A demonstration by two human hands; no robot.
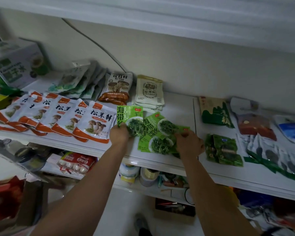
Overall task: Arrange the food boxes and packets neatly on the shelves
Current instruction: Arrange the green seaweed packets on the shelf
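Food packets: laid flat in groups along the white shelf [177,103], which crosses the frame from the left edge down to the lower right.
Mushroom packets [58,116]: the widest group, an overlapping orange-and-white row at centre left; its right end lies just beside the left grip [119,134].
Printed box [15,65]: upper left, at the back of the shelf, well apart from both grips.
Dark green packets [223,149]: a small stack right of centre, just beside the right grip [190,144] and near the shelf's front edge.
Seaweed fan [157,133]: bright green packs at frame centre, overlapping and skewed, their lower corners close to the front edge.
Single seaweed packet [129,116]: squared to the frame, just left of the fan.
Left grip: fingers curled round the single packet's lower edge, covering that part of it.
Right grip: curled onto the fan's right side, fingertips pinching an upper corner; how many packs it holds cannot be told.
Risk, sliding: the packs look thin and slick, so squaring the fan from one pinch could let the lower ones slip off the front edge onto the cluttered shelf below.
Risk, knocking: a sideways sweep of the left forearm could push the mushroom row out of line.
Relation: both grips sit at the near edges of the seaweed, with the packs between and beyond them.
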